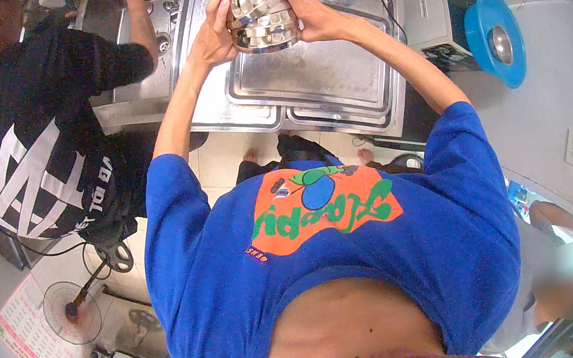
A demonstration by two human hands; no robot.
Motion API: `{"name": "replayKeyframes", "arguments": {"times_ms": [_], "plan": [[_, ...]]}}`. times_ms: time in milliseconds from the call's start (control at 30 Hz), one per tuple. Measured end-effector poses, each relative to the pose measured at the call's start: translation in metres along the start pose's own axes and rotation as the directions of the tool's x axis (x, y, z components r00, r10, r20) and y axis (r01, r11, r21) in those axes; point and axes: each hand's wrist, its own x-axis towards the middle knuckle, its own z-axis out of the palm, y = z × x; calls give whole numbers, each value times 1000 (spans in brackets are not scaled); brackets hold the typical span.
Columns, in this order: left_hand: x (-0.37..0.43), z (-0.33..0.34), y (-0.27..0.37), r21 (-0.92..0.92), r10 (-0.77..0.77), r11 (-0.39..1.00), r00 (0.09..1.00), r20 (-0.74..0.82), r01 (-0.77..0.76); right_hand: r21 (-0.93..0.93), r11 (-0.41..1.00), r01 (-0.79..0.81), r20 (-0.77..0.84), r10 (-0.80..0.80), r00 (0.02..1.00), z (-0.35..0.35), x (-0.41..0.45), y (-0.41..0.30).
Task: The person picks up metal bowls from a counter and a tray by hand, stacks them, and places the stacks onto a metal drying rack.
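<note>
Between my two hands is a stack of shiny metal bowls (263, 16), tilted in its upper part, above metal trays. My left hand (213, 30) grips the stack's left side, its fingers near the top. On the right side my right hand (307, 10) holds it, with fingers curled over the upper bowls. Below the stack lies a stainless steel tray (311, 71), resting over other large metal trays (231, 112) on the counter. The exact kind of bowl is hard to tell.
A co-worker (42, 127) in a black shirt stands close at left, by a metal sink (136, 84). At right are a white drawer cabinet (425, 5) and a blue plastic basin (499, 69) with a metal bowl. Another person (513, 295) is at lower right. A fan (72, 311) stands lower left.
</note>
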Motion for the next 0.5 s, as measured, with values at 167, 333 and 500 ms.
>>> {"name": "replayKeyframes", "arguments": {"times_ms": [167,333,500], "plan": [[2,4,-4,-5,19,1000,999,-29,-19,-15,1000,-15,24,16,1000,-4,1,3],[4,-1,-4,10,34,999,999,-33,-33,-14,1000,-28,35,28,999,-5,3,0],[6,0,-3,-5,13,1000,999,-44,-13,22,1000,-15,37,14,999,-9,7,0]]}}
